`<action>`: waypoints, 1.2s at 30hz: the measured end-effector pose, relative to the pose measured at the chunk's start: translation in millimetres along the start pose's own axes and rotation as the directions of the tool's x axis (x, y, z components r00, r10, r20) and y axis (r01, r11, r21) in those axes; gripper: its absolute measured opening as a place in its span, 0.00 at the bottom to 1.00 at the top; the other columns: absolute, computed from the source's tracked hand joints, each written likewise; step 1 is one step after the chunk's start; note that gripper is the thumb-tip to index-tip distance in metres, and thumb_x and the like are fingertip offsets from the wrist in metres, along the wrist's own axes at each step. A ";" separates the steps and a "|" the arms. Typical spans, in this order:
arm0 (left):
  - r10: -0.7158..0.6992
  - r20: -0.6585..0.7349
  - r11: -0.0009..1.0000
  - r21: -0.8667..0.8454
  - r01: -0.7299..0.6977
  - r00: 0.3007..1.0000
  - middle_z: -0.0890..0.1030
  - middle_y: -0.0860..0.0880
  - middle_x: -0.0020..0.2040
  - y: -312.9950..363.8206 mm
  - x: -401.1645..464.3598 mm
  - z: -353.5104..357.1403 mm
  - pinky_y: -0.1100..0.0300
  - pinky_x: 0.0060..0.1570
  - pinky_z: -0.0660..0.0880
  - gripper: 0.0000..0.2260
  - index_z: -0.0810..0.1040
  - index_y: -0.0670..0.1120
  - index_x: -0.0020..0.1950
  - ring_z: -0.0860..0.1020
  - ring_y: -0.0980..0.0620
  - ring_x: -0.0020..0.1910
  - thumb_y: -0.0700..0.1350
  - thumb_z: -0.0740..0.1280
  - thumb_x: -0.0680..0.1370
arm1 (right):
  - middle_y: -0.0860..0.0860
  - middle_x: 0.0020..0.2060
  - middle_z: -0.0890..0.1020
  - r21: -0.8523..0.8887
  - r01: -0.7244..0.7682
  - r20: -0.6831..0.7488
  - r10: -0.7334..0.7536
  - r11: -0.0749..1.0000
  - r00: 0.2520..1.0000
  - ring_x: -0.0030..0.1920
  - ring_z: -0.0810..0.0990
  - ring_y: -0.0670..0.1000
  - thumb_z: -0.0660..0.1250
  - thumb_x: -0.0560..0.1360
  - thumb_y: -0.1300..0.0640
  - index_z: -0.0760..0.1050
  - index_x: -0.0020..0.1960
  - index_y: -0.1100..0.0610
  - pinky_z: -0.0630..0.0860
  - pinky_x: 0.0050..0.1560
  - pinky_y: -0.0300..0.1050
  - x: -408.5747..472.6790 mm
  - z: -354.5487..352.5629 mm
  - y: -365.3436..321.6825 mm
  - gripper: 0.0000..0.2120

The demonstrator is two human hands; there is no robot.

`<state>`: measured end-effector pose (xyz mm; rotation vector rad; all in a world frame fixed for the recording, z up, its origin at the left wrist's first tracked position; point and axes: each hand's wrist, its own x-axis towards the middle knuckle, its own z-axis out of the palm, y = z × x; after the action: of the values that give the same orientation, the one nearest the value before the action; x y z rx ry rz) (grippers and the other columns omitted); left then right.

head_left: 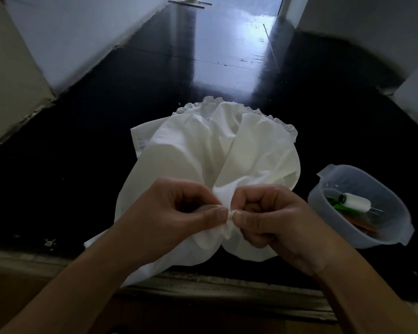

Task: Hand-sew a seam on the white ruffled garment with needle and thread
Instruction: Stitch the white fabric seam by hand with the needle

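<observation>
A white ruffled garment [217,150] lies spread on the dark glossy floor [82,141] in the middle of the frame, its frilled edge toward the top and its near part gathered up between two hands in the lower centre. The left hand [179,213] has its fingers curled, thumb and forefinger pinching a small bunched fold of the cloth. The right hand [270,218] is clenched in the same way, its thumb pressed against that same fold, so the two thumbs almost meet. A needle or thread cannot be made out between the fingers. At the right of the frame, just beside the garment, stands a translucent plastic container [396,237] holding a spool of white thread [355,202] and something green beneath it. Pale walls run along the upper left and upper right, and a worn step edge [203,288] crosses the bottom of the frame.
</observation>
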<state>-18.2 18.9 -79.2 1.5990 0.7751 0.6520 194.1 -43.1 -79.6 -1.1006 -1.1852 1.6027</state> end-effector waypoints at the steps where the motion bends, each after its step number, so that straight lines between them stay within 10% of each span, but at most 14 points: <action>1: 0.002 0.003 1.000 -0.009 -0.002 1.000 0.87 0.45 0.38 -0.5 0.1 0.5 0.63 0.43 0.79 0.05 0.88 0.44 0.43 0.85 0.51 0.40 0.45 0.77 0.73 | 0.51 0.24 0.67 -0.004 0.003 0.005 -0.003 1.000 1.000 0.25 0.60 0.48 0.70 0.75 0.65 0.77 0.41 0.66 0.55 0.28 0.42 0.1 -0.3 0.6 0.05; 30: -0.025 0.105 0.974 -0.222 0.048 0.994 0.82 0.31 0.48 -11.2 1.1 7.0 0.52 0.51 0.74 0.08 0.85 0.41 0.52 0.80 0.43 0.48 0.46 0.72 0.80 | 0.55 0.29 0.73 0.045 0.071 -0.105 -0.066 0.996 0.992 0.25 0.66 0.49 0.76 0.72 0.59 0.69 0.56 0.66 0.63 0.27 0.42 2.1 6.0 6.1 0.21; 36: -0.113 0.135 0.882 -0.442 0.162 0.984 0.83 0.43 0.44 -9.7 1.8 4.0 0.58 0.44 0.78 0.07 0.85 0.44 0.47 0.81 0.48 0.44 0.47 0.72 0.77 | 0.62 0.36 0.79 0.015 0.088 -0.160 -0.085 0.996 0.983 0.30 0.71 0.56 0.70 0.77 0.60 0.72 0.53 0.67 0.63 0.29 0.44 -5.7 -2.8 2.2 0.12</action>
<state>-15.3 18.7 -89.4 1.1298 0.5981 0.5876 198.0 -48.3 -81.3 -1.1258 -1.0927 1.4306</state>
